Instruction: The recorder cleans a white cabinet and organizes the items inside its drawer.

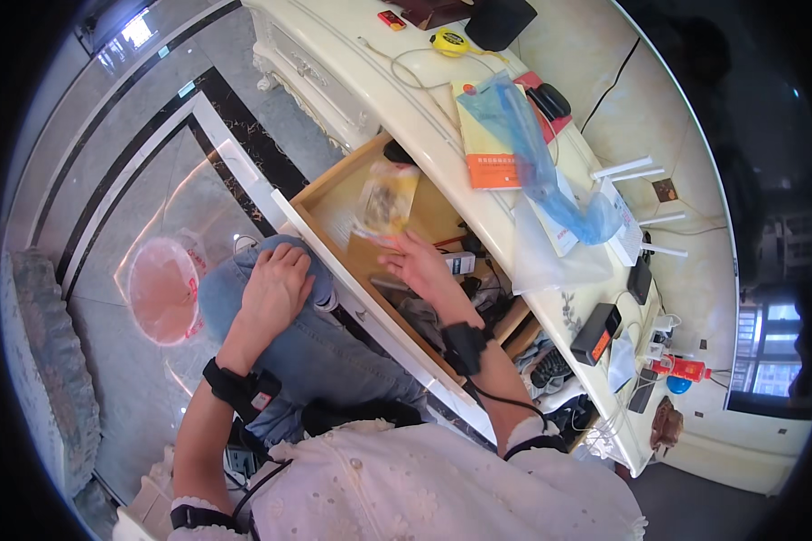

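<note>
My left hand [277, 280] rests palm down on my jeans-covered knee, with nothing in it. Above the pulled-out wooden drawer [342, 159], my right hand [413, 260] has its fingertips at the lower edge of a yellow, partly clear plastic packet [387, 199]. The packet is blurred, and whether the fingers grip it cannot be told. Nearer to me in the same drawer lie a small white box [460, 262], dark cables and crumpled plastic. A dark object sits at the drawer's far corner, partly under the cabinet top.
A lined waste bin [166, 291] stands on the floor left of my knee. On the cream cabinet top are a yellow tape measure [450, 42], a booklet [490, 155], a blue plastic bag [541, 176], a white router [619, 220] and a black device [595, 333]. Another open drawer holds cables.
</note>
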Motion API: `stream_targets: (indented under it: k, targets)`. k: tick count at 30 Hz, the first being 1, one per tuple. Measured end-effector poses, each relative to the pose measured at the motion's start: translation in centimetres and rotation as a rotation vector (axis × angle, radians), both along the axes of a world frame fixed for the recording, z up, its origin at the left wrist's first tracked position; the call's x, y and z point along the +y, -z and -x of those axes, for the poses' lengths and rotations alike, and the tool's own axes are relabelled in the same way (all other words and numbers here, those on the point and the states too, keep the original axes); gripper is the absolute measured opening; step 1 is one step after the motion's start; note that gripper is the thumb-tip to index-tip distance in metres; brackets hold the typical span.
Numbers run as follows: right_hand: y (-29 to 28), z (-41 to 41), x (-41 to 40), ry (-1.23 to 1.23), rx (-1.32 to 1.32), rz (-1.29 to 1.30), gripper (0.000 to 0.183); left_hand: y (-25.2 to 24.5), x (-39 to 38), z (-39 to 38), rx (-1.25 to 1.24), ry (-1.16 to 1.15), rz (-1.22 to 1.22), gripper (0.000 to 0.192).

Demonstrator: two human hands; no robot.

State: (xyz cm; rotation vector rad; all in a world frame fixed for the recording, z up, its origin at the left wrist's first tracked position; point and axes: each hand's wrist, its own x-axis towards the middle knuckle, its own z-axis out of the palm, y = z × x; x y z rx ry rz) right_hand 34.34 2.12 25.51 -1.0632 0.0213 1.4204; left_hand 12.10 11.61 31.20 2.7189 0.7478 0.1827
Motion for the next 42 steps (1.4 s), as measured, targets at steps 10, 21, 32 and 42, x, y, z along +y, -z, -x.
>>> stream_targets:
  k: [10, 21, 32, 42]
  targets:
    - [-11.7, -8.9, -2.5, -0.033, -2.276, 0.023, 0.056, 0.1, -0.1, 0.2, 0.000, -0.018, 0.000, 0.022]
    - [-7.9, -20.7, -6.1, -0.374, -2.403, 0.624, 0.038, 0.6, 0.0, 0.1, -0.006, -0.016, -0.001, 0.018]
    - [-7.9, -22.7, -5.8, -0.638, -2.447, 0.488, 0.036, 0.7, -0.1, 0.4, -0.056, 0.021, -0.075, 0.015]
    - [-20.2, -11.3, -8.5, -0.449, -2.409, 0.116, 0.029, 0.8, -0.2, 0.3, -0.036, 0.002, -0.072, 0.016]
